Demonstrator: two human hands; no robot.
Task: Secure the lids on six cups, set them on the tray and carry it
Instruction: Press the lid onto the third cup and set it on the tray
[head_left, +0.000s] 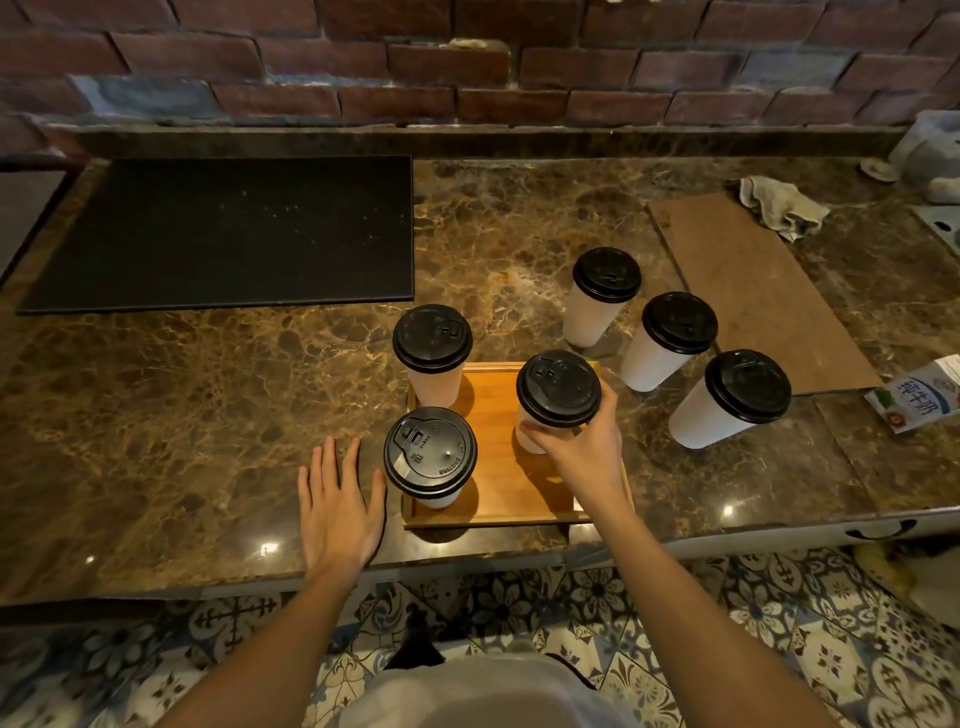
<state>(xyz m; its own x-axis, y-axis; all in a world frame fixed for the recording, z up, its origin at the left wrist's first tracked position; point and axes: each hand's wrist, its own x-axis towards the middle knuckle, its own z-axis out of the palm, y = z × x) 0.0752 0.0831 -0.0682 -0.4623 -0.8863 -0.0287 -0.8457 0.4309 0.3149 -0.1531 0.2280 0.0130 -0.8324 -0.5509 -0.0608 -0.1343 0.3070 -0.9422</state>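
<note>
A small wooden tray (498, 467) lies at the counter's front edge. Two white paper cups with black lids stand on its left side, one at the front left (430, 457) and one at the back left (432, 353). My right hand (582, 447) grips a third lidded cup (557, 397) over the tray's right half; whether it touches the tray I cannot tell. Three more lidded cups stand on the counter to the right: a far one (602, 293), a middle one (670, 338) and a near one (730, 397). My left hand (337, 504) rests flat on the counter left of the tray.
A black mat (223, 234) covers the back left of the marble counter (156, 415). A brown board (753, 291), a crumpled cloth (782, 205) and a milk carton (917, 397) lie to the right. A brick wall stands behind; patterned floor tiles show below.
</note>
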